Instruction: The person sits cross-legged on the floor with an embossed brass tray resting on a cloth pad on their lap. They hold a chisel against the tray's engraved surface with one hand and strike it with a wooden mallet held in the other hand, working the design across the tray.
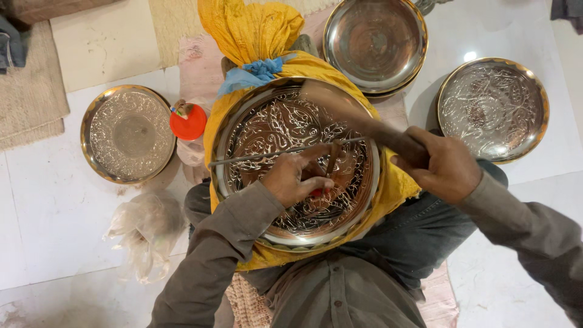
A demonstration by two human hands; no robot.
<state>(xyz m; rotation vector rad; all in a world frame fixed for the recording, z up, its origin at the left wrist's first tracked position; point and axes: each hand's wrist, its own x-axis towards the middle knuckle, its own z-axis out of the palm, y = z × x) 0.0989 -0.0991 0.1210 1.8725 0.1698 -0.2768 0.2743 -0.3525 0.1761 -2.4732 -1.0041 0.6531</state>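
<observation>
On the person's lap, propped on a yellow cloth bundle (pixel 261 30) tied with a blue strip (pixel 252 74), rests a large round engraved metal plate (pixel 273 124), its face covered in scrolling leaf patterns. The left hand (pixel 296 177) lies near the middle of the plate, fingers curled shut around a thin chisel (pixel 331 161) whose tip meets the metal (something small and red shows under the fingers, too hidden to identify). A long thin metal rod (pixel 279 153) lies across the plate, just above that hand. The right hand (pixel 440 167), at the plate's right edge, is closed tight around the handle of a hammer (pixel 355 115), which is blurred and stretches over the plate's upper right part.

On the white tiled floor (pixel 48 206), another engraved plate (pixel 129 133) lies to the left, a plain shiny plate (pixel 375 44) at the top, and a third engraved plate (pixel 493 109) to the right. An orange lid (pixel 188 123) sits just beside the bundle's left side, and a crumpled clear plastic bag (pixel 146 234) lies lower left.
</observation>
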